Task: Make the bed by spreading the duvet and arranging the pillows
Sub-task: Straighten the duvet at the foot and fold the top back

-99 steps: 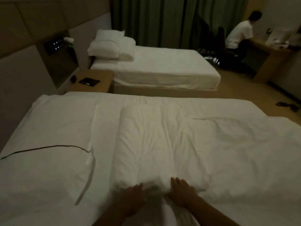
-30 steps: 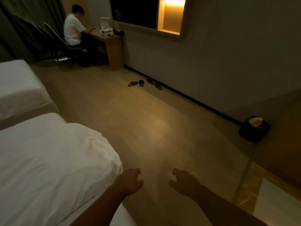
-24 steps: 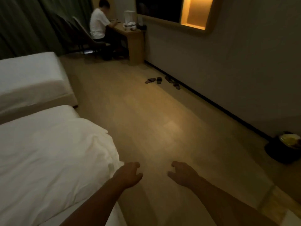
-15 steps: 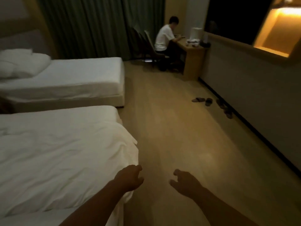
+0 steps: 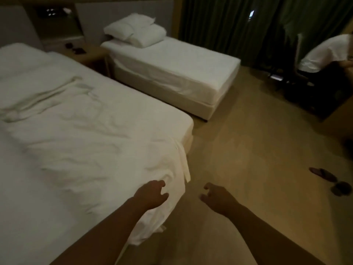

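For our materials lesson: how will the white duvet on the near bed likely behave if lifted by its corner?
Probably floppy: the duvet lies wrinkled and its corner droops off the bed. Likely sags rather than lifting flat.

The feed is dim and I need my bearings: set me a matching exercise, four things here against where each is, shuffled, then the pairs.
1 duvet
2 pillows
3 slippers
4 right hand

a on the floor, far right
b over bare floor, holding nothing
c wrinkled on the near bed
d stacked at the head of the far bed

Pairs: 1-c, 2-d, 3-a, 4-b
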A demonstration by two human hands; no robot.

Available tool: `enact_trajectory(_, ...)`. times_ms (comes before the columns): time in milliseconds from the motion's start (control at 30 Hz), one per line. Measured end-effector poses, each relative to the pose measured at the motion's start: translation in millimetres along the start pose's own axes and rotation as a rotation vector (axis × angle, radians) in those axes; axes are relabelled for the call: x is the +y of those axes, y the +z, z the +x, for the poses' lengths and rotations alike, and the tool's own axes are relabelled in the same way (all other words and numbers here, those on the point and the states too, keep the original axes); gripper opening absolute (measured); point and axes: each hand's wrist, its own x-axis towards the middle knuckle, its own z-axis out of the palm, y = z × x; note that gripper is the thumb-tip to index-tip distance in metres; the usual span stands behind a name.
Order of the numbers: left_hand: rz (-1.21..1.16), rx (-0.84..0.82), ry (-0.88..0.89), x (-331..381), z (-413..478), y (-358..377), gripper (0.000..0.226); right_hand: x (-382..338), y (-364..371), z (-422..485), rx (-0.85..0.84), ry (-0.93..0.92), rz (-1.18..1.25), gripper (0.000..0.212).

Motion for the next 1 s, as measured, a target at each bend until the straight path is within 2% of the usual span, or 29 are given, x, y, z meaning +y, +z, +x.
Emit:
enact_trajectory(133,-0.094,0.054,-0.181,-7,13,9,0.055,10,-19,67,-0.102,-0.104,-0.010,0.054)
enact_trajectory(233,-0.247,0.121,-0.392,-9,22,26,0.056,17,-34,132,-0.189,-0.183,0.022,0.061)
enact_trajectory(367,-0.460,0.298,-0.699,12,35,62,0.052,32,-47,231,-0.229,-0.310,0.018,0.064)
enact_trajectory(500,-0.742,0.523,-0.995,34,53,108,0.054,44,-36,316,-0.274,-0.329,-0.011,0.069)
enact_trajectory(633,-0.766,0.604,-1.275,11,73,161,0.067,55,1,388,-0.323,-0.294,0.003,0.073)
enact_trajectory(700,-0.792,0.635,-1.321,-8,84,187,0.074,54,24,417,-0.328,-0.318,0.011,0.083)
enact_trajectory(800,-0.957,0.840,-1.291,-36,97,221,0.082,58,66,460,-0.301,-0.376,0.079,0.105)
enact_trajectory(933,-1.061,0.896,-1.369,-87,104,260,0.101,53,105,486,-0.364,-0.446,0.340,0.093)
enact_trajectory(1000,-1.132,0.900,-1.393,-102,107,270,0.091,51,122,495,-0.390,-0.434,0.401,0.104)
